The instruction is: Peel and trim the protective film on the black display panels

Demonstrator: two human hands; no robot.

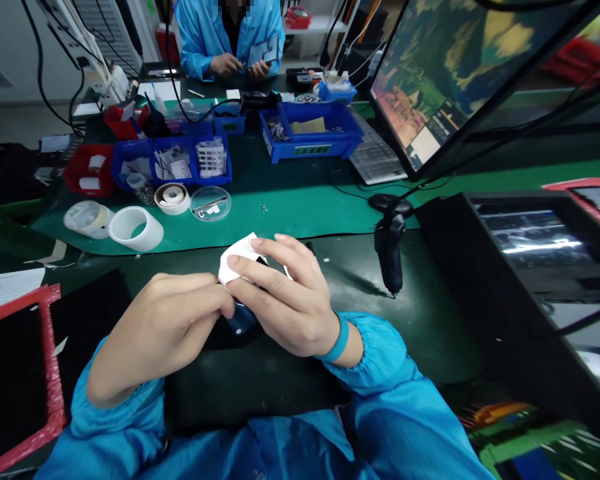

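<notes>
My left hand point(167, 327) is closed, its thumb and fingers at the left edge of a dark, glossy device point(241, 323). Most of that device is hidden under my hands, so its exact kind does not show. A white wipe point(235, 257), crumpled and soft, lies over its upper part. Across the wipe go the bent fingers of my right hand point(293, 297), which hold it against the device. A teal band point(339, 340) circles my right wrist. Both hands are close together just above the dark front part of the bench.
A black handheld scanner point(391, 253) stands to the right, near a monitor point(445, 73). Blue parts bins point(170, 175), tape rolls point(136, 229) and a round clear dish point(211, 204) line the green mat. Across the bench, a person point(230, 40) in blue holds a device.
</notes>
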